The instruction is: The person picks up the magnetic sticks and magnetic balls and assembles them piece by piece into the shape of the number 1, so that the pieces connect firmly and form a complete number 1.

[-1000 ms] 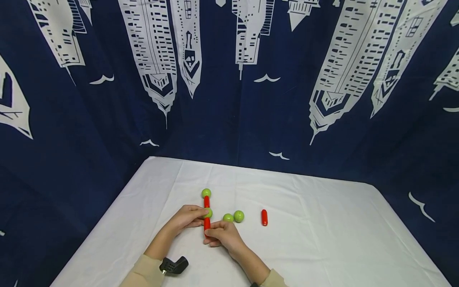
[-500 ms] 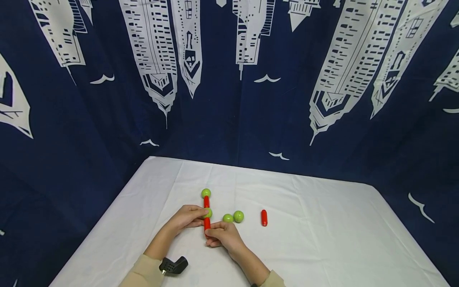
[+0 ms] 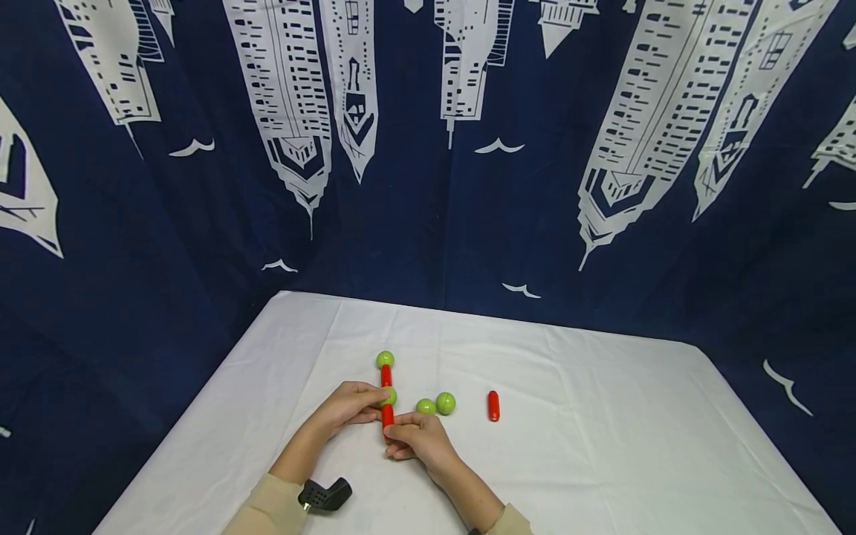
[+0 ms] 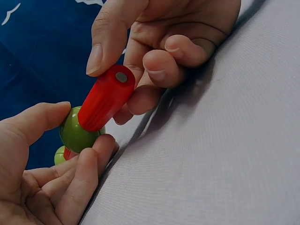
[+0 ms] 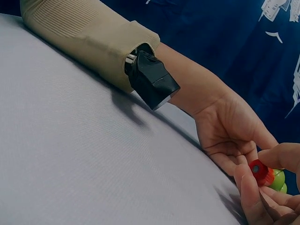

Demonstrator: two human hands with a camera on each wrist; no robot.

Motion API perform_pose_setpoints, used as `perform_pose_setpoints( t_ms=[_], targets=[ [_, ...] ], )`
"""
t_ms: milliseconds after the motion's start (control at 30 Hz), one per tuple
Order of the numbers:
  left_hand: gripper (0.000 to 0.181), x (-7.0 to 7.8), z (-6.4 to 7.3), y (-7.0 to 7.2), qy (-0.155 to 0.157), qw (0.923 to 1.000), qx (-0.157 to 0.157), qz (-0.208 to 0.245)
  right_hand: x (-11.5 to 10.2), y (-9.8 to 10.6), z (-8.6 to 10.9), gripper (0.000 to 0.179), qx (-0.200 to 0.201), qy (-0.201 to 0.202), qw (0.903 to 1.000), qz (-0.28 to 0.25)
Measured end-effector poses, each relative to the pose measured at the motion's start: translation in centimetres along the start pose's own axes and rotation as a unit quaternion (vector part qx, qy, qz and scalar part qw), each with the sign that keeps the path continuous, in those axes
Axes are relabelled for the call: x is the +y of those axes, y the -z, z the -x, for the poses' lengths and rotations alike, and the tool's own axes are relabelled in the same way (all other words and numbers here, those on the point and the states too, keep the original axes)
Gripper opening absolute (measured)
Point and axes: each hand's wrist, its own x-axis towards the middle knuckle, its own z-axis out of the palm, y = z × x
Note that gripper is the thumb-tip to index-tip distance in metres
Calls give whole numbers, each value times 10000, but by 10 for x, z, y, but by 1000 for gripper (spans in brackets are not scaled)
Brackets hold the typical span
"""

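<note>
My left hand [image 3: 351, 403] pinches a green ball [image 4: 74, 133] between thumb and fingers. From that ball a red rod [image 4: 105, 101] extends toward me, touching it. My right hand [image 3: 421, 438] pinches the rod near its close end, where the left wrist view shows a round grey metal disc. On the ball's far side a second red rod [image 3: 386, 376] leads to another green ball [image 3: 385, 360], so balls and rods form a straight line. In the right wrist view the near rod's end [image 5: 256, 168] shows between the fingers.
Two loose green balls [image 3: 446, 403] lie close together just beyond my right hand. A single red rod [image 3: 493, 406] lies farther right on the white tablecloth [image 3: 602, 431]. A dark blue curtain with printed buildings [image 3: 414, 238] hangs behind the table.
Both hands keep their grip with almost no motion. The right hand's lower fingers have shifted slightly to the right; balls and rods stay in place.
</note>
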Motion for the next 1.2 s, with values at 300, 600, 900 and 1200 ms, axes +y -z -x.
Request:
perform_pose_setpoints(
  t_ms=[300, 600, 900, 1200],
  targets=[
    [40, 8, 5, -1, 44, 9990, 239, -366, -2, 1, 0, 26, -85, 65, 9999, -21],
    [33, 12, 17, -2, 526, 9978, 285, -268, -1, 1, -1, 25, -96, 72, 9999, -89],
    [30, 11, 32, -13, 423, 9986, -159, -279, 0, 2, 2, 28, -151, 111, 9998, -86],
    [25, 7, 35, -18, 190, 9993, 4, -323, 0, 1, 2, 27, -184, 107, 9996, -157]
  ],
)
